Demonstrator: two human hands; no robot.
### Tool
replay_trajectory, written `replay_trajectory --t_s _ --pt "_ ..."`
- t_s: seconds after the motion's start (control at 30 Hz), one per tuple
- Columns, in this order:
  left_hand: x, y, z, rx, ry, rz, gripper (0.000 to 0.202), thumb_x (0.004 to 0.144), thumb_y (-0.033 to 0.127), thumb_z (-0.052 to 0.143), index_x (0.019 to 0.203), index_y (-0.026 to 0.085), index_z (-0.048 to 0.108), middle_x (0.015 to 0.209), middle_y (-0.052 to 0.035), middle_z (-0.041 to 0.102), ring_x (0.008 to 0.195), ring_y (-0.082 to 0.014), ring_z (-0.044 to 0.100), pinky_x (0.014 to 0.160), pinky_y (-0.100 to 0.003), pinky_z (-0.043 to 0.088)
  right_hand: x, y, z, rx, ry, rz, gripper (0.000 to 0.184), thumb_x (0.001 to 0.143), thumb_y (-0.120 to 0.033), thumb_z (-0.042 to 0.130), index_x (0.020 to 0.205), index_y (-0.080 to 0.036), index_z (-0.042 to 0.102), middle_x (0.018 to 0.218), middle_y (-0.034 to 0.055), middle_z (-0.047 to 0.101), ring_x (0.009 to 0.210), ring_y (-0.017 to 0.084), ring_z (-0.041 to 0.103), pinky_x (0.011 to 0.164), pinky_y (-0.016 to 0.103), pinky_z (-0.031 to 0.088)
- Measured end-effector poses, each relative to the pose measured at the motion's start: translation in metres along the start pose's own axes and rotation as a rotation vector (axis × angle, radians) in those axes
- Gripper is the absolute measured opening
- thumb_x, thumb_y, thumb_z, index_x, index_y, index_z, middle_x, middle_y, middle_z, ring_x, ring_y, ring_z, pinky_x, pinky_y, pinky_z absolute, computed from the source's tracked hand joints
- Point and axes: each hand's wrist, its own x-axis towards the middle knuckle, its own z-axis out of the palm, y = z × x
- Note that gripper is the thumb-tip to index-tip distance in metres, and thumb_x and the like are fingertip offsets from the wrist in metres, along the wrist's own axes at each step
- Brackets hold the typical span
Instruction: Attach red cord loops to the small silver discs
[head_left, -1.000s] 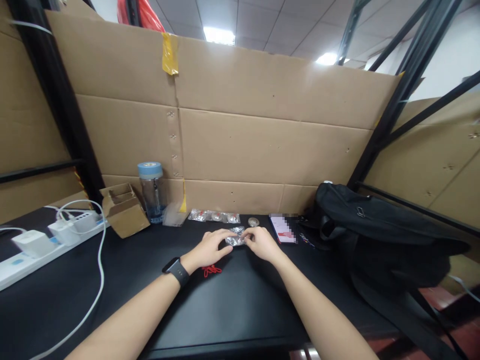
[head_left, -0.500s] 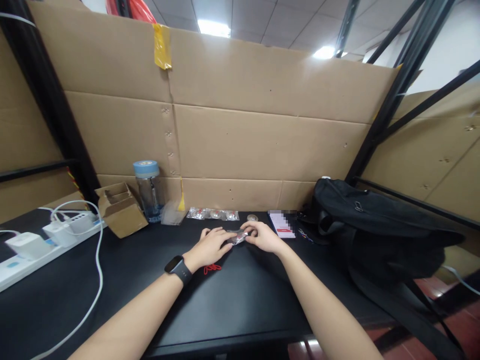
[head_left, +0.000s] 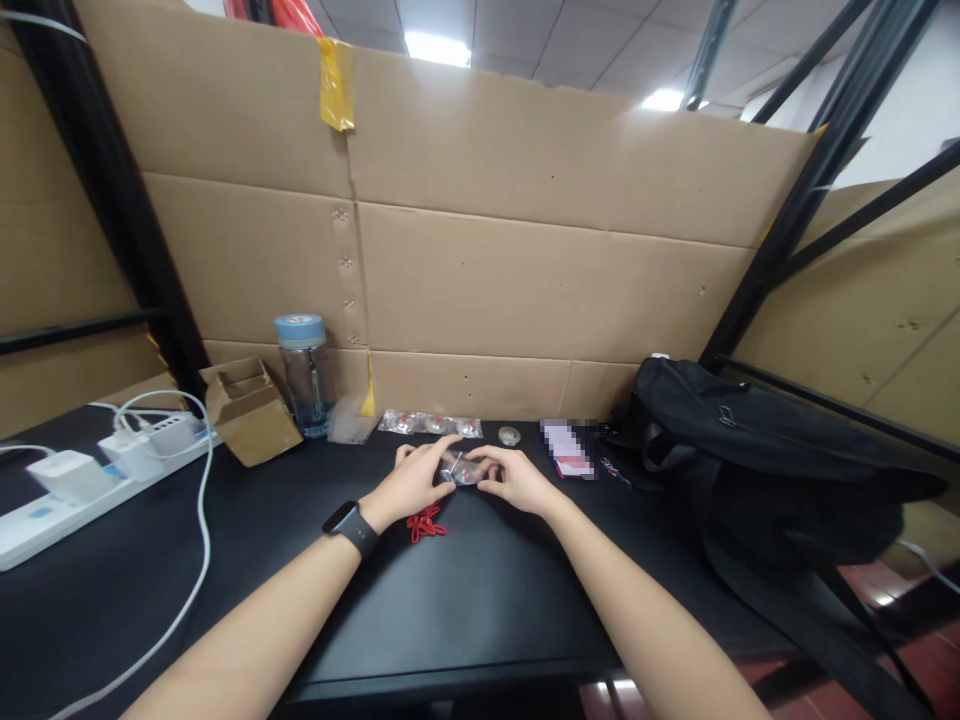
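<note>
My left hand [head_left: 414, 481] and my right hand [head_left: 512, 480] meet over the black desk [head_left: 480, 590], both pinching a small clear plastic packet [head_left: 459, 469] between their fingertips. A black watch sits on my left wrist. Just under my left hand lies a small red cord [head_left: 426, 523]. A row of similar clear packets [head_left: 430, 424] with red bits inside lies further back by the cardboard wall. A small round metal piece [head_left: 509, 435] rests to their right.
A blue-lidded clear bottle [head_left: 303, 373] and an open cardboard box [head_left: 251, 410] stand at back left. A white power strip [head_left: 90, 480] with chargers and cable runs along the left. A booklet [head_left: 568, 450] and a black bag [head_left: 757, 470] fill the right side.
Both hands have shifted slightly toward the back of the desk with the packet, and the packet has been turned between the fingertips. The camera view moved a little.
</note>
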Motion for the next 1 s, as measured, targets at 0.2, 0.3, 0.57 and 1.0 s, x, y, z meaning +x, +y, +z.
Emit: replay_trajectory --t_s 0.2,0.3,0.57,1.0 --pt "0.002 0.001 -0.011 -0.183 0.06 -0.034 0.077 0.082 0.025 0.068 0.149 0.032 0.031 0.089 0.0044 0.075 0.097 -0.0209 0.069 0.109 -0.045 0.03 -0.001 0.001 -0.007 -0.036 0.012 0.016 0.05 0.081 -0.018 0.071 0.129 -0.022 0.059 0.082 0.0 0.072 0.065 0.013 0.059 0.071 0.026 0.049" --pt "0.003 -0.001 -0.014 -0.341 0.075 -0.016 0.077 0.082 0.025 0.07 0.149 0.029 0.033 0.085 0.0035 0.074 0.09 -0.019 0.07 0.104 -0.04 0.04 -0.002 0.004 -0.008 -0.022 0.005 -0.011 0.064 0.073 -0.014 0.076 0.133 -0.025 0.057 0.088 -0.0003 0.072 0.07 0.013 0.06 0.075 0.026 0.05" --pt "0.007 -0.008 -0.012 -0.685 0.12 -0.028 0.067 0.083 0.027 0.07 0.143 0.023 0.039 0.085 0.0007 0.067 0.078 -0.0143 0.068 0.085 -0.033 0.054 0.002 0.005 0.004 0.157 0.088 -0.016 0.058 0.08 -0.024 0.074 0.134 -0.024 0.053 0.084 -0.0001 0.072 0.068 0.013 0.06 0.073 0.027 0.049" --pt "0.007 -0.002 -0.02 -0.672 0.177 -0.053 0.053 0.083 0.025 0.069 0.133 0.022 0.05 0.087 0.0011 0.063 0.073 -0.0119 0.066 0.079 -0.028 0.054 0.005 0.001 0.008 0.387 0.145 0.052 0.058 0.078 -0.033 0.077 0.13 -0.023 0.053 0.08 -0.0009 0.067 0.07 0.014 0.061 0.072 0.028 0.047"
